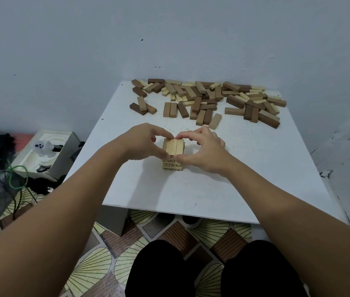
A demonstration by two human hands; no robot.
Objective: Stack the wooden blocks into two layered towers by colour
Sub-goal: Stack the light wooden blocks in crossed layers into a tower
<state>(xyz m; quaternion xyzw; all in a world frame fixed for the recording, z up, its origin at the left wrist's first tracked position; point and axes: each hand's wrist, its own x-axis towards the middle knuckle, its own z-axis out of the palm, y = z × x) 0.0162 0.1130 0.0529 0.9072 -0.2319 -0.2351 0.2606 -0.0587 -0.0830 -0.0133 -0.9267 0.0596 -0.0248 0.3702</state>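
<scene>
- You work at a white table [244, 179] pushed into a corner of pale blue-grey walls; its top is scuffed and speckled, and the floor below is tiled in a fan pattern of yellow and brown.
- Your pale tower [173, 154] stands near the middle of the table, closer to you than the loose blocks.
- Your left hand [143, 142] curls around the tower's left side, thumb at the near edge and fingertips at the far top edge, pinching the top layer.
- Your right hand [205, 148] mirrors it on the right side, fingers bent over the far edge and thumb at the near face, also gripping the top layer.
- The top layer shows three light blocks side by side; below it about three more layers are visible, though your thumbs cover parts of them, so the count is uncertain.
- The loose pile [208, 99] of light and dark brown blocks lies along the far edge, overlapping too much to count; there are several dozen.
- No second tower is visible.
- On the left, off the table, sit a white moulded tray [43, 153], a green cable [17, 176] and dark clutter that is hard to identify.
- Your two knees in black trousers [212, 273] fill the near bottom edge, cut off by the frame.
</scene>
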